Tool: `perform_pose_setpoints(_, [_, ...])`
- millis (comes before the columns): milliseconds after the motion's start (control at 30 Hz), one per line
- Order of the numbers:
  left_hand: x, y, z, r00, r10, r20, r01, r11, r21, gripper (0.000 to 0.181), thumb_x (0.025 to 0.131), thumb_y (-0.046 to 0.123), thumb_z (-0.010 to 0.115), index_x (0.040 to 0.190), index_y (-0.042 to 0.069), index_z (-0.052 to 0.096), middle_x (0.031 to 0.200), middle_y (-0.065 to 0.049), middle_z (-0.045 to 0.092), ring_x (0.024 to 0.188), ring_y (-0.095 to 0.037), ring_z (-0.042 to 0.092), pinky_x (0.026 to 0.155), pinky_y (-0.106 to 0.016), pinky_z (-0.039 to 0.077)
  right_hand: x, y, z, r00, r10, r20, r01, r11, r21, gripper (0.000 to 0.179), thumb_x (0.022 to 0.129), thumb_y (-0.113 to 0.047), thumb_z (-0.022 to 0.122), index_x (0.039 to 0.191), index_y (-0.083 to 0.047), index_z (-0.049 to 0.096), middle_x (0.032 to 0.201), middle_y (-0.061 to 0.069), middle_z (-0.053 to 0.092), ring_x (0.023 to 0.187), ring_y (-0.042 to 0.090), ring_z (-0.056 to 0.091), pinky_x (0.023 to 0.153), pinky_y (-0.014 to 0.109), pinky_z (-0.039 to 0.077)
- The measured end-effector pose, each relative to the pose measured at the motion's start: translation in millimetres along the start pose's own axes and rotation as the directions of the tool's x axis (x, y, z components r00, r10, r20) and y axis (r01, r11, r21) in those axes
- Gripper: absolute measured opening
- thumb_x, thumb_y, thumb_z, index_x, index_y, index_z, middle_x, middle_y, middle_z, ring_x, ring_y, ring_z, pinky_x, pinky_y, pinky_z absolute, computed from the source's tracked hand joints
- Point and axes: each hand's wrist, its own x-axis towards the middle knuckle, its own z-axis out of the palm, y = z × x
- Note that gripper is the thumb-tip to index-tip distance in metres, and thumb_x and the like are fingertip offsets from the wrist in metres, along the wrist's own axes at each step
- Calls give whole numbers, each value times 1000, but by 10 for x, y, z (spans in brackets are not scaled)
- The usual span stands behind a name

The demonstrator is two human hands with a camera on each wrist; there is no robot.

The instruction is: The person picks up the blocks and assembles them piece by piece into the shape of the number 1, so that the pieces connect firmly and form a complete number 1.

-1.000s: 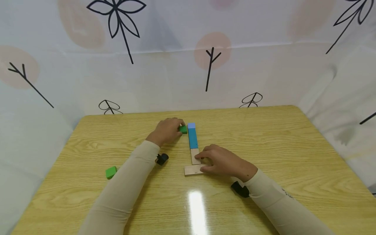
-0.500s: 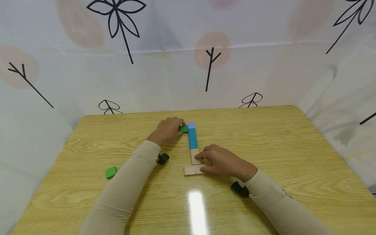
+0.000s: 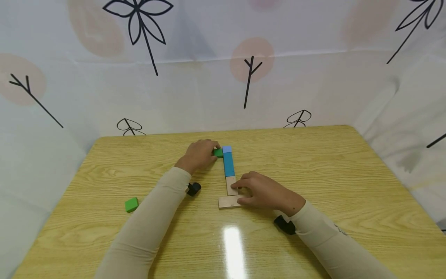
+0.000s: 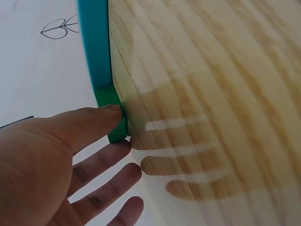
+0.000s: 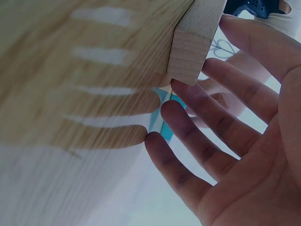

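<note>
My left hand (image 3: 198, 155) pinches a small green block (image 3: 218, 153) between thumb and fingers. In the left wrist view the green block (image 4: 107, 96) lies against the end of a blue one. A row runs toward me: a lavender block (image 3: 227, 148), a long blue block (image 3: 228, 164), then a plain wooden block (image 3: 231, 190). Across its near end lies another plain wooden block (image 3: 228, 202), its right part hidden. My right hand (image 3: 266, 193) rests on the two wooden blocks, index finger on the upper, thumb on the lower. Its fingers look extended in the right wrist view.
A second green block (image 3: 131, 204) lies to the left, beside my left sleeve (image 3: 150, 221). The wood-grain table (image 3: 331, 166) ends at a printed cloth (image 3: 202, 93) behind it. Black wrist cameras (image 3: 193, 189) sit on both wrists.
The left hand and its green block have shifted very slightly right, up to the lavender and blue blocks. My right hand stays in place.
</note>
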Motion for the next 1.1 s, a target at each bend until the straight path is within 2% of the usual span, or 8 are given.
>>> perform_pose_setpoints(467, [-32,-41,6,1000,3,-16,-3,1000,3,38,99,23,63,137,18,61,132,-5,64,118,-27,61,95,-44,53,20,-27,2,1000,-5,3,5,1000,-4,38,89,-28,77,124,-13,72,117,4,70,109,21,62,93,41,53])
perform_pose_setpoints(767, [-42,-65,16,1000,-17,-5,17,1000,15,45,100,29,63,143,20,55,137,-6,59,120,-27,61,94,-45,54,28,-36,0,1000,-6,5,6,1000,-9,38,89,-27,77,124,-12,72,116,4,70,108,21,62,92,40,54])
perform_pose_setpoints(933, [-125,-91,-2,999,-22,-27,22,999,28,46,100,33,62,143,22,54,140,-7,56,118,-27,62,91,-46,55,24,-33,-3,1000,-4,3,4,1000,-7,39,88,-27,78,124,-12,72,116,4,70,108,20,62,92,41,54])
perform_pose_setpoints(1100, [-299,-112,-51,996,10,-87,-5,998,59,44,99,36,63,140,21,57,136,-7,60,116,-28,64,92,-51,54,9,-17,-11,1000,6,9,-6,1000,-14,39,89,-28,77,124,-12,71,117,4,70,109,21,62,92,42,53])
